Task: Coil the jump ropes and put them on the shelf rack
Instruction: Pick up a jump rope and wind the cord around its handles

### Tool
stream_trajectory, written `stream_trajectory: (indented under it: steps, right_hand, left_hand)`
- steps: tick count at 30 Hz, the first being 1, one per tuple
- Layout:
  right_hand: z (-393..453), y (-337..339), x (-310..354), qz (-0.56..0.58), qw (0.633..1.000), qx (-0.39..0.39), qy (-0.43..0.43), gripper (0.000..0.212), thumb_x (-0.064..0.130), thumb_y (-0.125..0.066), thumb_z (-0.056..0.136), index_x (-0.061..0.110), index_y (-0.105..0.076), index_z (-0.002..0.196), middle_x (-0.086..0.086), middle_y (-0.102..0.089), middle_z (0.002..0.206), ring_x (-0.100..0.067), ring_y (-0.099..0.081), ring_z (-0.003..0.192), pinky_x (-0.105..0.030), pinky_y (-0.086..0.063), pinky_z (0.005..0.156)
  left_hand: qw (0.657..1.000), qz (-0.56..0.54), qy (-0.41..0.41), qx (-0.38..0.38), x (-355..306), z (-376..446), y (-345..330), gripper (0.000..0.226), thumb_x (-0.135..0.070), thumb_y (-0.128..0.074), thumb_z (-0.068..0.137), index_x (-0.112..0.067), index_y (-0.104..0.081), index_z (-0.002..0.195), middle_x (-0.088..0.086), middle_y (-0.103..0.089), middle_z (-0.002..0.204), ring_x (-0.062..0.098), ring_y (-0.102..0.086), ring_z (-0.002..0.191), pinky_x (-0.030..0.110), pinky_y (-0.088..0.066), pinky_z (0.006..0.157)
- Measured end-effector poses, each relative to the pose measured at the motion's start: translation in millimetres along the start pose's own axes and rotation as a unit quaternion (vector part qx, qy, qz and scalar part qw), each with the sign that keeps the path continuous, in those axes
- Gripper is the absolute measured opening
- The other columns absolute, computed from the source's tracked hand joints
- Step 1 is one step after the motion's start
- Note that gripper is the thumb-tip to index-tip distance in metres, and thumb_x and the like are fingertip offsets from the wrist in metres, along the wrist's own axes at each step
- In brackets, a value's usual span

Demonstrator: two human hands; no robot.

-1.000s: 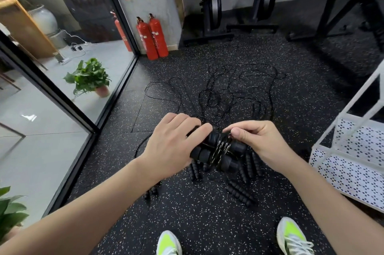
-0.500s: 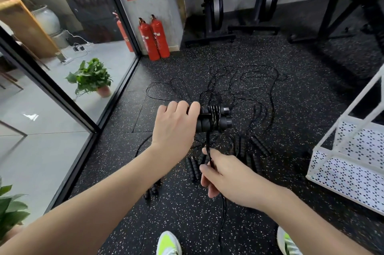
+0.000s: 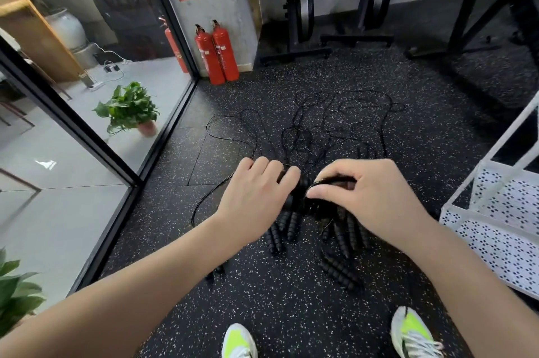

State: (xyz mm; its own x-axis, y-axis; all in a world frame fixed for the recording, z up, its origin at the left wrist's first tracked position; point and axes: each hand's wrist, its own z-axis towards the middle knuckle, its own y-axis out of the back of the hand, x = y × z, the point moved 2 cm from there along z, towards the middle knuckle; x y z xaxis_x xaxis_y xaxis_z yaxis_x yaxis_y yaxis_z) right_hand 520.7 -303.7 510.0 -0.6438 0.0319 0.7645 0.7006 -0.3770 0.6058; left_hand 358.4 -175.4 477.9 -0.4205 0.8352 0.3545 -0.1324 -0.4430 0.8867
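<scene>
My left hand point(image 3: 256, 197) grips a pair of black jump rope handles point(image 3: 300, 194) held together above the floor. My right hand point(image 3: 370, 197) is at the handles' right end, thumb and fingers pinching the thin black cord against them. Most of the handles is hidden by both hands. Several other black ribbed handles point(image 3: 344, 241) lie on the floor below my hands. Their thin black cords point(image 3: 335, 124) sprawl in tangled loops farther out. The white perforated shelf rack point(image 3: 495, 229) stands at the right edge.
A glass wall with a black frame point(image 3: 96, 139) runs along the left, potted plants behind it. Two red fire extinguishers point(image 3: 217, 54) stand at the pillar. Black gym rack bases point(image 3: 323, 48) lie at the back. My shoes point(image 3: 414, 334) are at the bottom.
My right hand, which was low and pulling the cord down half a second ago, has come back up to the handles' right end. The left hand and handles dropped slightly.
</scene>
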Motion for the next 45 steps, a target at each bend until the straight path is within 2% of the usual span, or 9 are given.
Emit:
stream_trajectory:
  steps: [5,11,15,20,23,28,31,36,45]
  right_hand:
    - [13.2,2.3,-21.5,0.147,0.989,-0.007,-0.012,0.018,0.033,-0.088,0.068,0.030,-0.081,0.084,0.013,-0.074,0.090,-0.005,-0.066,0.086,-0.018,-0.048,0.080]
    - [16.2,-12.4,-52.9,0.328,0.943,0.029,-0.041,0.015,0.021,-0.082,0.074,0.010,-0.081,0.084,-0.013,-0.073,0.080,-0.019,-0.059,0.071,-0.027,-0.051,0.070]
    - [13.2,-27.0,-66.4,0.381,0.921,0.029,-0.079,0.040,0.046,-0.089,0.069,0.011,-0.081,0.089,-0.028,-0.069,0.087,-0.029,-0.058,0.079,-0.042,-0.051,0.078]
    - [3.2,-56.5,-61.1,0.439,0.890,0.046,-0.119,0.011,0.009,-0.070,0.091,0.006,-0.075,0.081,-0.007,-0.069,0.078,-0.015,-0.062,0.073,-0.029,-0.052,0.073]
    - [-6.1,-76.0,-54.3,0.450,0.874,0.055,-0.175,0.019,0.009,-0.055,0.100,0.004,-0.072,0.093,-0.012,-0.068,0.079,-0.020,-0.060,0.068,-0.033,-0.053,0.067]
    - [-23.0,-83.3,-17.3,0.307,0.924,0.175,-0.147,0.024,0.028,-0.038,0.110,0.020,-0.055,0.124,-0.003,-0.073,0.084,-0.022,-0.069,0.070,-0.042,-0.059,0.080]
    - [-29.1,-80.1,2.9,0.171,0.954,0.215,-0.117,0.013,0.028,-0.043,0.107,0.022,-0.052,0.115,-0.004,-0.074,0.084,-0.018,-0.069,0.063,-0.033,-0.057,0.074]
    - [-28.4,-57.7,14.7,0.031,0.989,0.112,-0.086,0.031,0.034,-0.046,0.104,0.016,-0.049,0.079,-0.003,-0.059,0.062,-0.012,-0.042,0.045,-0.032,-0.038,0.047]
    - [-14.3,-3.0,25.7,-0.157,0.987,-0.008,-0.021,0.022,0.061,-0.066,0.085,0.039,-0.069,0.089,0.021,-0.063,0.066,0.001,-0.059,0.067,-0.024,-0.046,0.064]
  left_hand:
    - [0.997,-0.050,-0.048,-0.039,-4.0,-3.5,9.1,0.049,-0.012,-0.035,0.079,-0.012,-0.059,0.123,0.006,-0.063,0.100,0.031,-0.059,0.084,0.046,-0.046,0.071]
    - [0.986,-0.070,-0.083,-0.126,-4.4,-8.8,13.7,0.042,-0.004,-0.061,0.079,-0.012,-0.057,0.120,0.007,-0.065,0.102,0.030,-0.062,0.084,0.045,-0.048,0.071]
    - [0.984,-0.068,-0.076,-0.148,-5.8,-9.9,10.9,0.042,-0.002,-0.066,0.079,-0.013,-0.059,0.119,0.006,-0.066,0.101,0.030,-0.062,0.084,0.046,-0.048,0.071]
    - [0.982,-0.122,0.001,-0.147,-9.9,-5.2,14.5,0.038,-0.005,-0.066,0.078,-0.011,-0.070,0.115,0.004,-0.068,0.104,0.030,-0.063,0.086,0.045,-0.047,0.071]
    - [0.979,-0.145,0.052,-0.131,-10.2,0.6,18.2,0.045,-0.008,-0.063,0.073,-0.013,-0.066,0.118,0.002,-0.068,0.105,0.029,-0.062,0.089,0.043,-0.046,0.074]
    - [0.987,-0.069,0.138,-0.033,-4.9,14.5,15.0,0.051,-0.015,-0.075,0.068,-0.015,-0.063,0.118,0.003,-0.064,0.098,0.031,-0.059,0.085,0.042,-0.042,0.072]
    - [0.990,0.003,0.138,0.017,-1.5,19.9,8.6,0.046,-0.008,-0.073,0.071,-0.014,-0.060,0.114,0.004,-0.061,0.095,0.030,-0.058,0.084,0.041,-0.042,0.071]
    - [0.992,0.049,0.111,0.038,1.6,19.6,4.1,0.038,-0.008,-0.071,0.072,-0.014,-0.058,0.107,0.003,-0.060,0.090,0.027,-0.056,0.080,0.038,-0.039,0.068]
    - [0.999,0.038,0.021,-0.022,-4.7,7.0,4.5,0.030,-0.007,-0.060,0.076,-0.011,-0.061,0.105,0.003,-0.058,0.085,0.028,-0.054,0.073,0.039,-0.041,0.065]
